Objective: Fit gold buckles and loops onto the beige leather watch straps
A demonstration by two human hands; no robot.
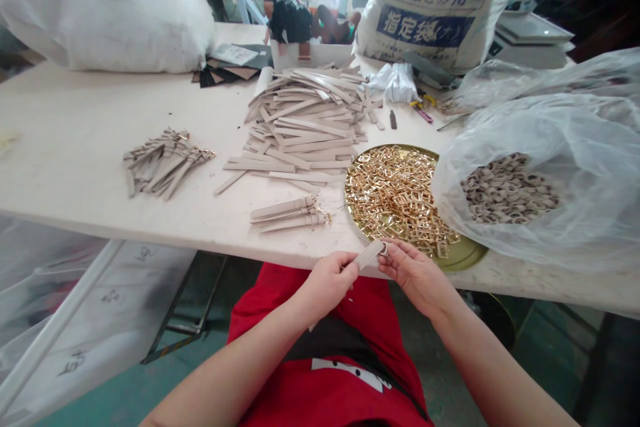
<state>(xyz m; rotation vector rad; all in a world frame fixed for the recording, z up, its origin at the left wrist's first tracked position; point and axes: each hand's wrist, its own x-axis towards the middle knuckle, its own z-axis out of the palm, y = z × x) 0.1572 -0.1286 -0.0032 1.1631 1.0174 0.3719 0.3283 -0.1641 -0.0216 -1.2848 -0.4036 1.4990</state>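
Observation:
My left hand [334, 280] is closed round a beige strap [368, 255] at the table's front edge. At the strap's upper end, my right hand [411, 271] pinches a small beige loop [384, 249]; whether the strap passes through it is hard to tell. Just beyond my right hand, a round gold tray [470, 255] holds a heap of small gold buckles [395, 193]. Similar beige loops [510, 188] fill a clear plastic bag [565, 127] on the right. A few straps with buckles [287, 213] lie left of the tray.
A big pile of loose strips [305, 120] covers the table's middle, with a bundle of buckled straps [165, 160] to its left. White sacks [100, 7] and a printed bag [430, 13] stand behind. Yellow-handled snips [424, 105] lie near a scale [533, 30].

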